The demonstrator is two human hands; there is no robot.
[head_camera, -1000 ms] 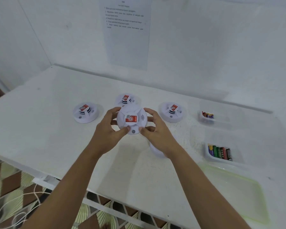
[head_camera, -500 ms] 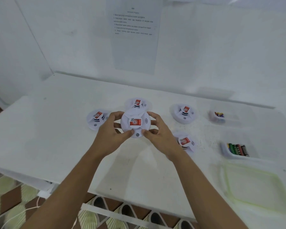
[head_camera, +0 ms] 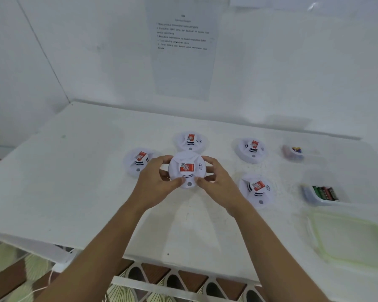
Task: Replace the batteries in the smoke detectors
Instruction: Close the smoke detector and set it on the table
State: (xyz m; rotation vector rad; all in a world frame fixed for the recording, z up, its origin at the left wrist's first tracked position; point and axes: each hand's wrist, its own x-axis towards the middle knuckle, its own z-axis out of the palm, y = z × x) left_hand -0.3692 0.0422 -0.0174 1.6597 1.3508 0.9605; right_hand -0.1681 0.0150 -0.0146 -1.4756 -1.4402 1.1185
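Detector is at frame centre, held above the bench as far as I can judge. I have both hands on it: left hand and right hand each curl round the rim, thumbs pinching the near edge. My worry is the twist that opens it. Uneven force on that smooth housing could make it slip, dropping onto the bench or knocking the lower-right detector.

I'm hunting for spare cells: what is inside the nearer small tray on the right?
Batteries lie side by side in the tray, green, red and dark ones. The tray's floor beneath them is covered.
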